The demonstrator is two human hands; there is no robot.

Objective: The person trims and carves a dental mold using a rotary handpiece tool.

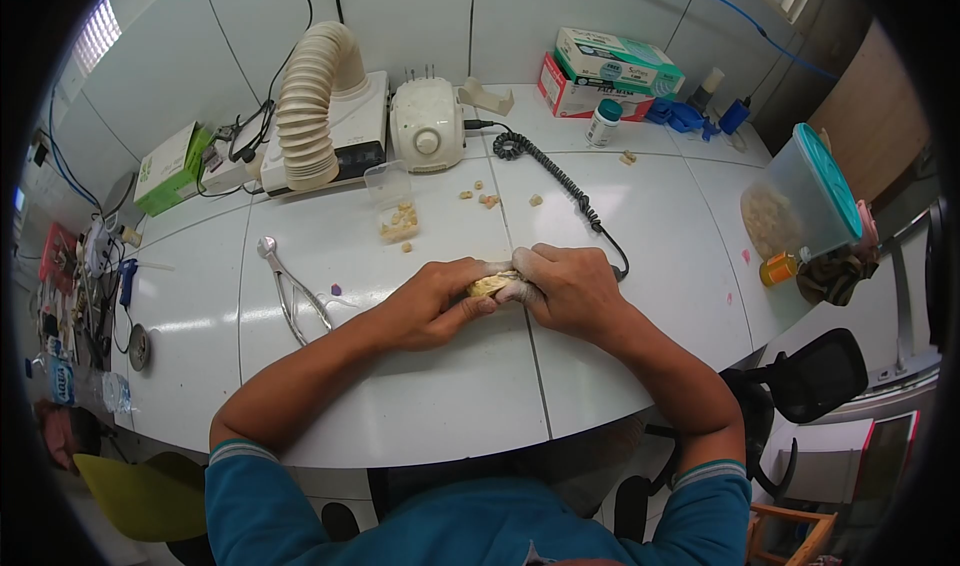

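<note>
Both of my hands meet above the white table, fingers closed round a small pale yellow plaster piece [490, 285] that looks like a dental cast. My left hand [447, 294] grips its left side between thumb and fingers. On the other side my right hand [572, 288] pinches the piece, and whitish dust coats its fingertips. Fingers cover much of the piece, so its full shape is hidden. Left of my left forearm lie metal plaster nippers [284, 281], handles spread. Beyond my hands stands a clear plastic box [388, 181] with yellowish chunks inside.
Several plaster bits [488, 201] lie on the table [640, 206]. At the back are a ribbed suction hose [305, 116], a white control unit [428, 126] with a coiled cord [560, 181], and glove boxes [612, 66]. A teal-lidded tub [800, 201] stands right; tools [95, 256] crowd the left.
</note>
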